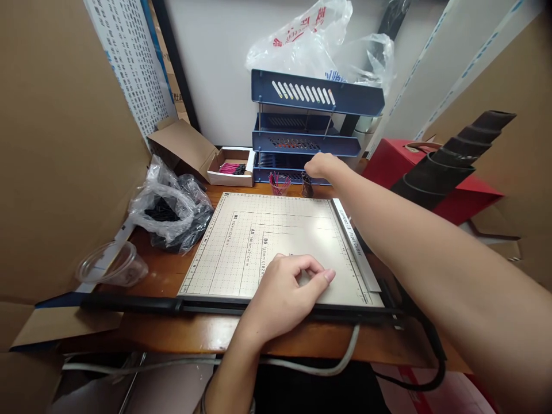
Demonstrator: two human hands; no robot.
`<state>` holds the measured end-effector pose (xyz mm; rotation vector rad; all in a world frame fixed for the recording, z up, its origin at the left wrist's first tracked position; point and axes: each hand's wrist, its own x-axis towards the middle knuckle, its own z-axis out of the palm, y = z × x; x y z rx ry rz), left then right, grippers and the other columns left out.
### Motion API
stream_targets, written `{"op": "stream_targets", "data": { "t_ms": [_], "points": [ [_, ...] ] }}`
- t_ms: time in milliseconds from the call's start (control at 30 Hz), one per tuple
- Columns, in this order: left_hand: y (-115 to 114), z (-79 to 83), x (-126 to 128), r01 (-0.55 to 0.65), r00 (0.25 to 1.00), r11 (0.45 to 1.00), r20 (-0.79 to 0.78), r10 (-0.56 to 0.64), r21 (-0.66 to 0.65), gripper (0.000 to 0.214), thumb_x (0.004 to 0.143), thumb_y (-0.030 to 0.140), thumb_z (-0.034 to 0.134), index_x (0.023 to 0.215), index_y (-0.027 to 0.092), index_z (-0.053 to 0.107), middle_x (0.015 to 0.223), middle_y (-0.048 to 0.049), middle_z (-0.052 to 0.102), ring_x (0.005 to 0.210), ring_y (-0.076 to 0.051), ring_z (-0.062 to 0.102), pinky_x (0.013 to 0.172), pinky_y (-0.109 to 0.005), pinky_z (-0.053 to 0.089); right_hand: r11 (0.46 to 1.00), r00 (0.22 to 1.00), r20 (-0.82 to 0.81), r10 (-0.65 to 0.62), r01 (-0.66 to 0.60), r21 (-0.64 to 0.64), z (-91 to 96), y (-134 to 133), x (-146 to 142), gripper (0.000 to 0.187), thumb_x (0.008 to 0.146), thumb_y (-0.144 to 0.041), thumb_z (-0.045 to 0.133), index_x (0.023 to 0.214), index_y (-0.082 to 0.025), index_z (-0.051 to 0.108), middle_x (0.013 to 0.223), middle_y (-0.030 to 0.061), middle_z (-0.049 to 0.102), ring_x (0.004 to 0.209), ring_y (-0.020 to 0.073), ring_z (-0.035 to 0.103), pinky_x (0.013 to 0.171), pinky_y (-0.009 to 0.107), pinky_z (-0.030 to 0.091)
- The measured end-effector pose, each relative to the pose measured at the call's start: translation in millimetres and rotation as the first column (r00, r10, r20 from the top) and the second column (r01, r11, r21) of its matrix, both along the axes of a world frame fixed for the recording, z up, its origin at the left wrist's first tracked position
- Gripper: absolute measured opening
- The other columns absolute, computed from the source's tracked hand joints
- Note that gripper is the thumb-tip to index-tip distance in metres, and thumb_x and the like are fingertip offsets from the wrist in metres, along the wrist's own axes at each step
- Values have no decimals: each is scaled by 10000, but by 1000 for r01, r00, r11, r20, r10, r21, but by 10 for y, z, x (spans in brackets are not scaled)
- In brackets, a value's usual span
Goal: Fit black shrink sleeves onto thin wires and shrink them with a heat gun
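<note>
My left hand point(291, 292) rests over the front of a cream paper cutter board point(224, 247) with a printed grid. Its thumb and index finger curl together into a ring, and whatever may be between the tips does not show. At the back, my right hand point(322, 166) reaches just above a small cup of dark thin pieces point(307, 187); the back of the hand hides its fingers. Beside that stands a clear cup with pink thin pieces point(279, 184). The cutter's long black handle point(133, 303) lies along the front edge.
An open carton point(230, 179) holds pink and black pieces at the back left. Plastic bags point(168, 210) and a clear tub point(116, 265) are on the left. Behind rises a blue tray rack point(317, 95). Black rolled tubing point(448, 161) leans by a red box point(390, 164).
</note>
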<state>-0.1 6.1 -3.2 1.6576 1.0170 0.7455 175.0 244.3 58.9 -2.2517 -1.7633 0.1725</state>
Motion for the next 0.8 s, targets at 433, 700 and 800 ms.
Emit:
{"op": "stream_targets", "data": {
  "t_ms": [433,700,800],
  "points": [
    [-8,1,-1,-2,997,1000,82,3,-11,326,992,395,655,749,183,697,714,14,683,662,-136,527,659,-301,377,914,914,18,406,-406,-16,145,-220,-647,225,997,-272,701,1151,-109,719,1117,99,714,1034,179,693,977,377,601],
    [-5,-11,4,-9,999,1000,50,8,8,334,995,394,651,733,191,691,748,9,709,707,-150,538,686,-318,360,930,930,75,361,-353,-105,-148,-15,-566,343,1035,-389,670,1266,-135,684,1289,111,679,1177,207,674,1054,430,590],
    [-3,-14,1,-10,998,1000,63,9,5,326,995,390,650,740,192,696,746,9,712,700,-149,543,689,-319,367,927,926,68,371,-365,-91,-255,60,-560,372,1036,-400,668,1298,-136,672,1311,113,670,1201,217,667,1064,446,584]
  ]
}}
